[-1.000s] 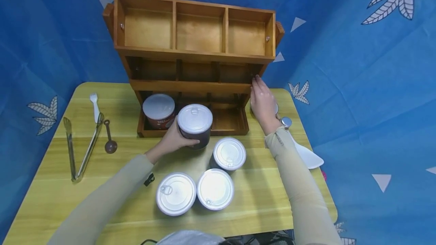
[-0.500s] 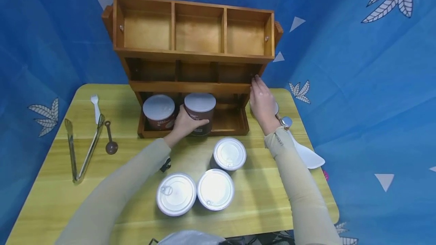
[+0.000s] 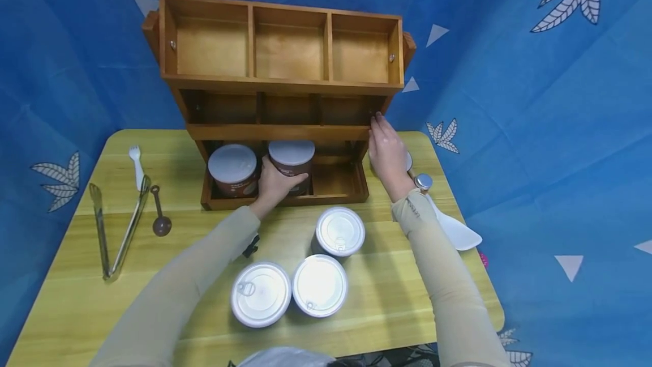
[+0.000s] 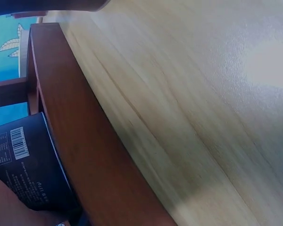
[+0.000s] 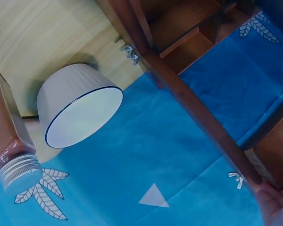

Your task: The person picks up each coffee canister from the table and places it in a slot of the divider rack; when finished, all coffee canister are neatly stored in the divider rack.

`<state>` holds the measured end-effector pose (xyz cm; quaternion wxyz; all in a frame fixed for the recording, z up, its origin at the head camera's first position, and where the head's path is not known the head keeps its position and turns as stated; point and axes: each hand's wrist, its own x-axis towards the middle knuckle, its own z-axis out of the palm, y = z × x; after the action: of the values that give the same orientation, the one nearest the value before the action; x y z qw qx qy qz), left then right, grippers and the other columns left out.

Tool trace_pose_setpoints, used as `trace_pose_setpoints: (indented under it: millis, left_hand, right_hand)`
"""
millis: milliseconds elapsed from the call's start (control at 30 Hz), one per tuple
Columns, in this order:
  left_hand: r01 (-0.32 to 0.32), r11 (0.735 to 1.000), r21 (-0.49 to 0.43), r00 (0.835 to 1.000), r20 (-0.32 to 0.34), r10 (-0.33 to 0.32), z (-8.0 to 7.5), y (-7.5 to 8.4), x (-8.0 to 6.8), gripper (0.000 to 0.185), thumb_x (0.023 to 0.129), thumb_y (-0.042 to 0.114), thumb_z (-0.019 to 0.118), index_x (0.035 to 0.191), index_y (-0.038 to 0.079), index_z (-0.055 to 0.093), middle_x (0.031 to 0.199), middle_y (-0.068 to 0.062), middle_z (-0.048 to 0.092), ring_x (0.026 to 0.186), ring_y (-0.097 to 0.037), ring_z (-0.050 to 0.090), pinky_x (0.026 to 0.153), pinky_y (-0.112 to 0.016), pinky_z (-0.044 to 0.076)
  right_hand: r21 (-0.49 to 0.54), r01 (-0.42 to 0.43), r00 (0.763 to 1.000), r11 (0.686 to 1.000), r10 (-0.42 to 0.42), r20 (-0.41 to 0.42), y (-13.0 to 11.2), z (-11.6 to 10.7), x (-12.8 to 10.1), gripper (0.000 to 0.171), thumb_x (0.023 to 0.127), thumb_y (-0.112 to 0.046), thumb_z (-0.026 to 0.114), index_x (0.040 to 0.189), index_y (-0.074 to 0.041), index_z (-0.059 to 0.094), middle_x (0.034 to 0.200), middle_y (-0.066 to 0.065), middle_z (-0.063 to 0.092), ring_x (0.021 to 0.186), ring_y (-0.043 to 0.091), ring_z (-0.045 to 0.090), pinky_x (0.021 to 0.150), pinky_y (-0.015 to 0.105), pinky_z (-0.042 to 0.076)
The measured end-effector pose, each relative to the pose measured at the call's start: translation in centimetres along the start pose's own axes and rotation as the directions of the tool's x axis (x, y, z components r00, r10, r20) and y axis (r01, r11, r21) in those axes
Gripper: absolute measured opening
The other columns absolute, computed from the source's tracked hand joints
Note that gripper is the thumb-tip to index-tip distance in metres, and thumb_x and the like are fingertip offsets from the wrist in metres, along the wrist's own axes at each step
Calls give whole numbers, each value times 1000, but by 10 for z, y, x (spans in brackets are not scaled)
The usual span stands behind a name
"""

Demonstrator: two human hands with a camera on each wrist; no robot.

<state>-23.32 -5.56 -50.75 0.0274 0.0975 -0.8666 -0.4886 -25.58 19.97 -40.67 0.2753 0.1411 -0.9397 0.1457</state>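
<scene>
My left hand (image 3: 277,183) grips a brown can with a white lid (image 3: 291,154) that stands in the middle compartment of the bottom tier of the wooden rack (image 3: 280,132). In the left wrist view the can's dark label with a barcode (image 4: 23,169) shows behind the rack's front rail (image 4: 85,155). A second, matching can (image 3: 231,166) fills the left compartment; the right compartment is bare. My right hand (image 3: 387,149) rests with straight fingers against the rack's right side, fingertips at the middle shelf's end. A fingertip (image 5: 278,207) touches the rack's side post (image 5: 188,94).
Three silver-topped cans (image 3: 339,231) (image 3: 261,293) (image 3: 320,285) stand on the yellow table (image 3: 76,299). Tongs (image 3: 117,225), a white fork (image 3: 136,163) and a small scoop (image 3: 160,220) lie at the left. Right of the rack are a white cup (image 5: 78,110), a capped brown bottle (image 5: 9,150) and a white spatula (image 3: 455,231).
My left hand carried the can from in front of the rack into the bottom tier's middle compartment and keeps hold of it. The right hand stayed on the rack's side.
</scene>
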Motion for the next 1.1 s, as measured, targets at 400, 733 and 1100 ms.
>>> trace_pose_setpoints:
  millis: [400, 733, 1100]
  left_hand:
    - [-74, 996, -41, 997, -15, 73, 6, -30, 1, 116, 64, 34, 91, 149, -3, 21, 146, -29, 42, 132, -42, 48, 111, -52, 42]
    - [-108, 990, -86, 993, 29, 111, 1, -36, -8, 116, 67, 31, 90, 152, -2, 19, 148, -27, 40, 138, -41, 42, 116, -51, 37]
    - [-91, 994, -64, 966, 238, 104, -26, -39, -39, 112, 80, 29, 81, 156, -1, 6, 161, -27, 19, 149, -41, 24, 123, -53, 24]
  right_hand:
    - [-2, 12, 1000, 1000, -12, 3, -7, 2, 2, 35, 102, -12, 49, 131, 4, 59, 141, 19, 56, 130, 31, 56, 107, 42, 49]
    - [2, 0, 1000, 1000, 0, 17, -6, 1, 3, 36, 103, -12, 47, 133, 4, 57, 142, 19, 55, 132, 31, 54, 110, 42, 47]
    - [11, -5, 1000, 1000, 6, -12, -2, 4, 0, 36, 102, -11, 49, 132, 4, 58, 141, 19, 56, 131, 31, 55, 110, 42, 47]
